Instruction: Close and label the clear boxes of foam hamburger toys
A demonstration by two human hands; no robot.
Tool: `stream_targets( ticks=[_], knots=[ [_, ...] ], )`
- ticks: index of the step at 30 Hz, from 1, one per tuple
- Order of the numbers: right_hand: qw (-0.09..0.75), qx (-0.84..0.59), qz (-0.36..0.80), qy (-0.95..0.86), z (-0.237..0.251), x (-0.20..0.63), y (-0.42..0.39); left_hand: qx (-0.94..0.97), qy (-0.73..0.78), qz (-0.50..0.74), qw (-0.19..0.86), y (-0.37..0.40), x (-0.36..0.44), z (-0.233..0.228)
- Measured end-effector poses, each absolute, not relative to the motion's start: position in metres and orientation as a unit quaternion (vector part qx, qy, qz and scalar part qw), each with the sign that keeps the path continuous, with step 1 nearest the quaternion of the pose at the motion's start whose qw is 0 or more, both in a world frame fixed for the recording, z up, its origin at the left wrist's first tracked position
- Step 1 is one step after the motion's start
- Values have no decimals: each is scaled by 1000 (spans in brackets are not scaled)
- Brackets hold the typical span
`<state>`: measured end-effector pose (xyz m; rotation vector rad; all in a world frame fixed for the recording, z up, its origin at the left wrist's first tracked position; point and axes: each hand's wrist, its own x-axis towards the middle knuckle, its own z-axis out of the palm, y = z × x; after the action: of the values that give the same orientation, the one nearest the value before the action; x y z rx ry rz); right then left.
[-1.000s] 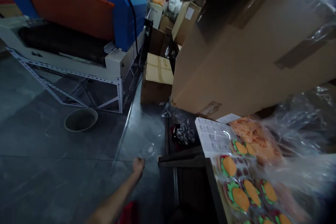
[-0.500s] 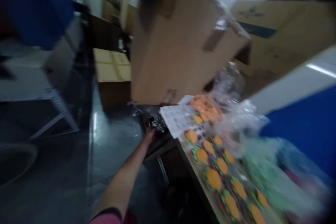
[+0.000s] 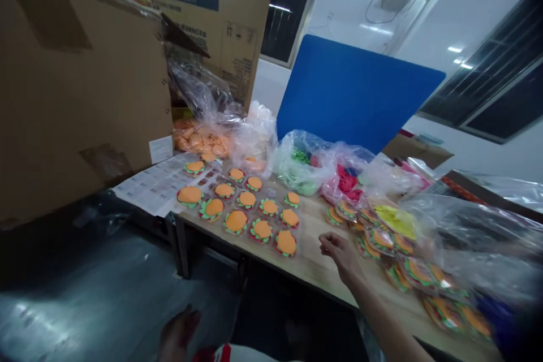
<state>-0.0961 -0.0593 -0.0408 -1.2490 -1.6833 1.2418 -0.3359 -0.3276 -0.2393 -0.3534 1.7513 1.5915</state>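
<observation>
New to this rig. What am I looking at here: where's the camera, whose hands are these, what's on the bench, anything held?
There is no machine: a person works with bare hands, and the one camera sits on their head, looking forward and down. The right hand reaches over the wooden table, fingers loosely curled, holding nothing that shows. The left hand hangs low near the picture's bottom edge, dim and blurred; its grip cannot be judged. On the table lie rows of burger-shaped pieces, orange with green edging, and more of them in clear wrap to the right. Behind them stand plastic bags of coloured parts, a printed sheet, a large cardboard box and a blue board.
</observation>
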Motion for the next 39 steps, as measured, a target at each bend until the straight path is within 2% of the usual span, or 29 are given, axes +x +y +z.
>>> stream_targets(
  ticks=[4, 7, 10, 13, 18, 23, 32, 39],
  knots=[
    [338, -464, 451, -684, -43, -129, -12, -113, 597, 690, 394, -300, -313, -186],
    [326, -440, 394, -738, -37, -167, 25, 2, 619, 692, 371, -279, -301, -135],
    [274, -388, 350, -807, -28, -203, 50, 111, 641, 662, 373, -261, -289, -98],
    [187, -351, 313, -863, -25, -228, 63, 150, 636, 652, 384, -246, -277, -77],
    [60, -331, 238, -911, -30, -244, 71, 153, 608, 667, 403, -226, -260, -56],
    [-10, -314, 171, -934, -26, -246, 70, 163, 578, 685, 413, -209, -250, -39],
    [-19, -305, 113, -945, 7, -231, 61, 145, 484, 734, 454, -158, -245, -24],
    [-11, -329, 138, -934, 43, -227, 45, 44, 381, 821, 423, -88, -243, -25]
  ],
)
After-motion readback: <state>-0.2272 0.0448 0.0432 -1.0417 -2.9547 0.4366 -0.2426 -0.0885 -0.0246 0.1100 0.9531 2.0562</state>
